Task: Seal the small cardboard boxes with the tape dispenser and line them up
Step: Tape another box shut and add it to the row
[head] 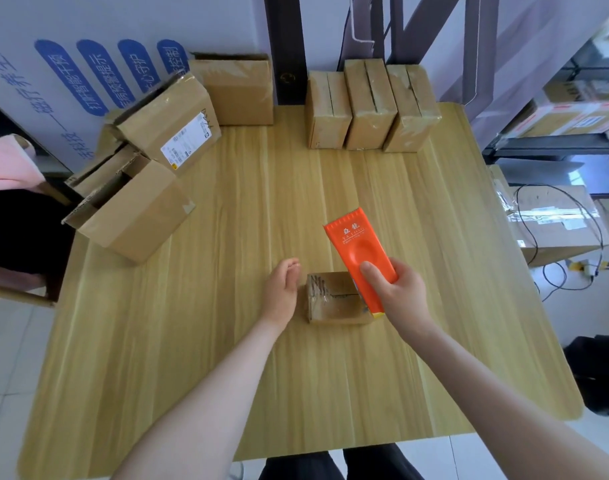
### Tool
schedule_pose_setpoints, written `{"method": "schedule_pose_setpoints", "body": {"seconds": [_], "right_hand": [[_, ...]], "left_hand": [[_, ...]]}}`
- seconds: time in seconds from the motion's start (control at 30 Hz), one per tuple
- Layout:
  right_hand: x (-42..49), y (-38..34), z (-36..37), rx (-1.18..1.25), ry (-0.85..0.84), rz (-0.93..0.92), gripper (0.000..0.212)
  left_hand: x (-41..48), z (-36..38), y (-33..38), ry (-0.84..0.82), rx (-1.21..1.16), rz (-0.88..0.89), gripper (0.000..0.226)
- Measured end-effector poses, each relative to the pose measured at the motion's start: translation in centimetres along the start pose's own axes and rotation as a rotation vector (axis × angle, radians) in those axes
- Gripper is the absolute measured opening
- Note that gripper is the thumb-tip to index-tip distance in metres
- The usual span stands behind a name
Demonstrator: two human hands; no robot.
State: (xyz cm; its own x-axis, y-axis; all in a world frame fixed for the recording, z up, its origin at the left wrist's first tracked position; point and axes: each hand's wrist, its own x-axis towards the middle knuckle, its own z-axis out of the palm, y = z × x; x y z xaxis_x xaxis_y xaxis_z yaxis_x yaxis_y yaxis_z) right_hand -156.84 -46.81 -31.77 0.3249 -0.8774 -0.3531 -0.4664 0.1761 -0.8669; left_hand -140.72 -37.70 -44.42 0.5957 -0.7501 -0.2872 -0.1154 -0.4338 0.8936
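The light wood-grain counter (330, 375) carries every box in view. At its left edge lies the biggest one, an open brown cardboard box (129, 216) with its flaps loose. Behind that, a tilted brown cardboard box with a white shipping label (171, 123) leans toward the wall. Further back stands a plain brown cardboard box (235, 90) against the wall. To the right of a dark post, 3 tape-covered cardboard boxes stand upright in 1 row along the far edge, side by side and touching: the left one (327, 110), the middle one (370, 102) and the right one (412, 105).

Near the middle of the counter, the flat orange plastic tape dispenser (360, 247) is tilted, its toothed end pointing away from the person and its near end over the right end of the small brown cardboard box (332, 301). Whether the 2 touch cannot be told. That small box lies flat on the counter close to the person, with glossy clear tape across its top and wrinkles at its left end.

The right hand (400, 294) has its grip closed around the dispenser, thumb pressed on the orange face. The left hand (282, 289) hovers just beside the small box's left end; its grip is slack, fingers loosely curled and holding nothing.
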Motion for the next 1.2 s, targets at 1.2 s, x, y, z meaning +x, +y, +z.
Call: {"method": "schedule_pose_setpoints", "body": {"seconds": [1.2], "right_hand": [[7.6,-3.9,-0.9,0.235,0.153,0.039,0.029]], "left_hand": [[14.5,-4.6,7.7,0.060,0.945,0.257,0.078]]}}
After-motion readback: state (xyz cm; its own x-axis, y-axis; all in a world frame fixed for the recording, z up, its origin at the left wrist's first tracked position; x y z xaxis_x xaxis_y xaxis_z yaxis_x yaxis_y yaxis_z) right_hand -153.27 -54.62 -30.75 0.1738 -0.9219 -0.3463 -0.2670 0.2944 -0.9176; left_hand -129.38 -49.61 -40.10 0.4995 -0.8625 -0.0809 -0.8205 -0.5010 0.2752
